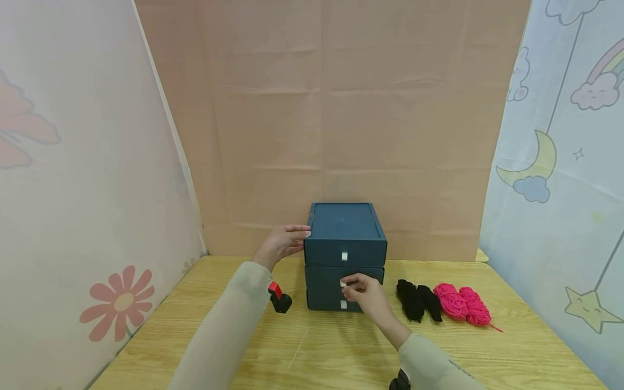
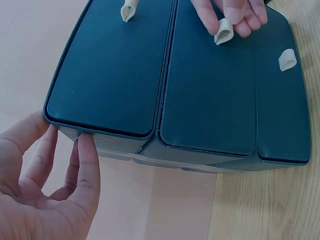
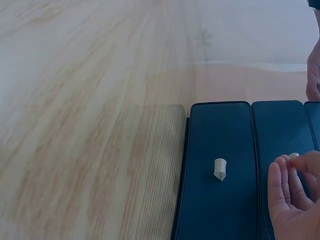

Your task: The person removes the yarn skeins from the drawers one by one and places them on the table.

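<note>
Three drawers (image 1: 324, 277), illegible print (image 1: 460, 369) on right sleeve (image 1: 434, 362)

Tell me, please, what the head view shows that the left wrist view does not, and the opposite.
Only the head view: the pink yarn, the cabinet's top and the flower print on the wall.

Only the left wrist view: the cabinet's left side wall.

Both: the left hand touching the top drawer, and the right hand pinching the middle drawer's white tab.
</note>
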`<state>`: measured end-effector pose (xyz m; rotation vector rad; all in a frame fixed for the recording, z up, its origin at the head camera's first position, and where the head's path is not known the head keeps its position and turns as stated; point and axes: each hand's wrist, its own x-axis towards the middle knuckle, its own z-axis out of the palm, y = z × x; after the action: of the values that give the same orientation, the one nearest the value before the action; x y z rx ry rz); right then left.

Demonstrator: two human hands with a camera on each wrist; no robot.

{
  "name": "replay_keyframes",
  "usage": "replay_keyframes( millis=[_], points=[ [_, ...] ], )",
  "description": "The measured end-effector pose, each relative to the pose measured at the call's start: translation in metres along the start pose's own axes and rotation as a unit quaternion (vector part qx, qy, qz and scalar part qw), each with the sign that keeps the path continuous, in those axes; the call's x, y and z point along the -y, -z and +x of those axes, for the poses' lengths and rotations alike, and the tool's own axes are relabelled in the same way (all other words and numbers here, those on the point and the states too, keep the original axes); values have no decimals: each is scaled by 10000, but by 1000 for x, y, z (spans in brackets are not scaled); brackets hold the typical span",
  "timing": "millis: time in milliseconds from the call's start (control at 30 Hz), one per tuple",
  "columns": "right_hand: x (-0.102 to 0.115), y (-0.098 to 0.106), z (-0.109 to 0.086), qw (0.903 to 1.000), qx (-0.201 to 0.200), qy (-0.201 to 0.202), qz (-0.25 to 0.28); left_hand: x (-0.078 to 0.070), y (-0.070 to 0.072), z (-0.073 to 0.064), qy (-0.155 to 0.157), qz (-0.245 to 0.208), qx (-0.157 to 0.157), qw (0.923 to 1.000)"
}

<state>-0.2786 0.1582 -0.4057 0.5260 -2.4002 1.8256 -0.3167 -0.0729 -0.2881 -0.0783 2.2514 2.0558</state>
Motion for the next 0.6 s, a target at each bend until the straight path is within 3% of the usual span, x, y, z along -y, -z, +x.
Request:
replay_keyframes(
  millis=[600],
  points=[
    [-2,-2,4,9997,-195,-132,-57,1,0,0,3,163,-142,9998]
  ],
)
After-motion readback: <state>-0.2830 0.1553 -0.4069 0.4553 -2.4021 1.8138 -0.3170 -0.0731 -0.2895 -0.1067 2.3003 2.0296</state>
